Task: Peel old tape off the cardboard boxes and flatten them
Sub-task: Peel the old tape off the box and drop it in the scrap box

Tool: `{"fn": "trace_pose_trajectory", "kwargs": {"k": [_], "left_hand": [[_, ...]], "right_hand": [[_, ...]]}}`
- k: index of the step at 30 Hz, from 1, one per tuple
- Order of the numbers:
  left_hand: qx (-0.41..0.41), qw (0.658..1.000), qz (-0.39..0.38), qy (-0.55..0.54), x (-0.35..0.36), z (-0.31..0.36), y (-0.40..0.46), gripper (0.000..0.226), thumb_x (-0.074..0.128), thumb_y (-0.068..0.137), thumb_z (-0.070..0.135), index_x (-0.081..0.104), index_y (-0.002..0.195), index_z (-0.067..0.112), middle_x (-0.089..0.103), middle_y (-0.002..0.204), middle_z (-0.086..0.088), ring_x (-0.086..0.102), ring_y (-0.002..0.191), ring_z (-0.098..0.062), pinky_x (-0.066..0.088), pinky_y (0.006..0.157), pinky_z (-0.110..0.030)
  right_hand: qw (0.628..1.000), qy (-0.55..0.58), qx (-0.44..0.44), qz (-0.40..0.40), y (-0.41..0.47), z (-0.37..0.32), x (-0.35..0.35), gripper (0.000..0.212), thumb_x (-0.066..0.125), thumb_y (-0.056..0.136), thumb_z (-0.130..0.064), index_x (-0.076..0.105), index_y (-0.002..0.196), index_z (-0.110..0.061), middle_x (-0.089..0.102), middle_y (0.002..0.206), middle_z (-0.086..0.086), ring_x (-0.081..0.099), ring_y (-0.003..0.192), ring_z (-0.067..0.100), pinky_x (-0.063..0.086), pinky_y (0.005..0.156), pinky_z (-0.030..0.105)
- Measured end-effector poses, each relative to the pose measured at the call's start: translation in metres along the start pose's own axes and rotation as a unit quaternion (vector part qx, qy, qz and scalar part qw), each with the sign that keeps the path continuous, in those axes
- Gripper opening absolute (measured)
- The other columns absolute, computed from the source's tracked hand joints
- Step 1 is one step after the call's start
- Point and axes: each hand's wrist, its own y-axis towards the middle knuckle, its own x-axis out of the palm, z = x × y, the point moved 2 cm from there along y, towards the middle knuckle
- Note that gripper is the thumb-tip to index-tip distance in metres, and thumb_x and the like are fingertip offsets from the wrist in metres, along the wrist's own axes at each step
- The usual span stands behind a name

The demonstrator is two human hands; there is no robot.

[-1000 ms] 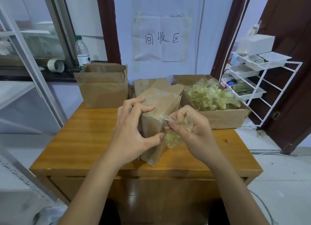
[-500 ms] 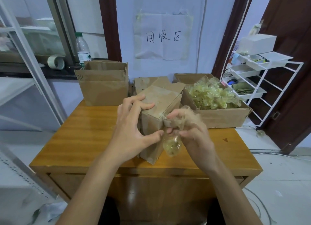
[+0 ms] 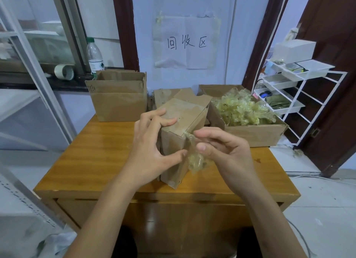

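The small cardboard box [image 3: 181, 134] stands tilted near the front middle of the wooden surface [image 3: 104, 151], one lower corner reaching toward the front edge. A strip of old tape [image 3: 196, 157] hangs from the box's upper near corner, bunched into a yellowish clear wad at its lower end.

The left hand [image 3: 152, 148], at 9 o'clock of the box, holds it: fingers curled over the top face, thumb pressed against the near side. The right hand [image 3: 223, 149], at 3 o'clock, has its grip closed on the tape, fingertips and thumb pinching the strip just beside the corner where it still sticks.

At 1 o'clock of the held box sits an open carton [image 3: 250, 134] heaped with crumpled peeled tape [image 3: 242, 109]. At 11 o'clock stands a taller open box [image 3: 117, 101], and directly behind, at 12 o'clock, lies more brown cardboard [image 3: 169, 95]. On the sill beyond are a plastic bottle [image 3: 95, 57] and a tape roll [image 3: 64, 72]. A paper sign [image 3: 186, 42] hangs on the wall, and a white wire rack [image 3: 294, 95] stands far right.
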Motion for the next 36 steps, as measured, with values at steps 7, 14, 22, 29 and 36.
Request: {"fn": "trace_pose_trajectory", "kwargs": {"k": [7, 14, 22, 29, 36], "left_hand": [[-0.002, 1.000, -0.001, -0.004, 0.000, 0.000, 0.000, 0.072, 0.078, 0.067, 0.067, 0.051, 0.130, 0.043, 0.032, 0.147, 0.019, 0.030, 0.143, -0.011, 0.023, 0.108, -0.018], [-0.003, 1.000, -0.004, -0.005, 0.001, 0.000, 0.000, 0.070, 0.082, 0.068, 0.061, 0.050, 0.129, 0.044, 0.031, 0.146, 0.020, 0.029, 0.142, -0.011, 0.025, 0.108, -0.021], [-0.004, 1.000, -0.011, -0.017, 0.001, 0.000, 0.001, 0.070, 0.079, 0.065, 0.063, 0.048, 0.125, 0.048, 0.030, 0.143, 0.024, 0.028, 0.142, -0.007, 0.023, 0.107, -0.017], [-0.013, 1.000, -0.008, -0.027, 0.000, 0.000, 0.001, 0.071, 0.077, 0.064, 0.064, 0.047, 0.126, 0.048, 0.030, 0.145, 0.023, 0.027, 0.143, -0.006, 0.023, 0.108, -0.018], [0.028, 0.990, 0.010, 0.140, -0.009, -0.007, 0.002, 0.078, 0.067, 0.076, 0.079, 0.048, 0.143, 0.044, 0.029, 0.163, 0.012, 0.018, 0.155, -0.018, 0.018, 0.123, -0.045]], "right_hand": [[0.952, -0.264, -0.148, 0.041, 0.006, 0.000, 0.010, 0.017, 0.080, 0.089, -0.006, 0.079, 0.105, -0.009, 0.074, 0.102, -0.001, 0.070, 0.091, 0.015, 0.056, 0.079, 0.028], [0.896, -0.394, -0.205, 0.018, 0.011, -0.003, 0.016, 0.015, 0.068, 0.094, 0.006, 0.067, 0.096, -0.008, 0.068, 0.122, 0.004, 0.060, 0.126, 0.010, 0.047, 0.104, 0.021], [0.905, -0.376, -0.195, 0.030, 0.019, -0.014, 0.006, 0.016, 0.058, 0.101, 0.007, 0.061, 0.098, -0.008, 0.070, 0.099, -0.021, 0.069, 0.095, -0.007, 0.050, 0.074, 0.009], [0.943, -0.274, -0.162, 0.097, 0.020, -0.014, 0.003, 0.019, 0.062, 0.100, 0.005, 0.062, 0.112, -0.010, 0.071, 0.085, -0.010, 0.071, 0.075, 0.010, 0.054, 0.056, 0.033], [0.972, -0.129, -0.045, 0.194, 0.005, -0.003, 0.001, 0.024, 0.062, 0.100, 0.001, 0.078, 0.109, -0.014, 0.078, 0.088, -0.008, 0.066, 0.065, 0.011, 0.051, 0.057, 0.021]]}}
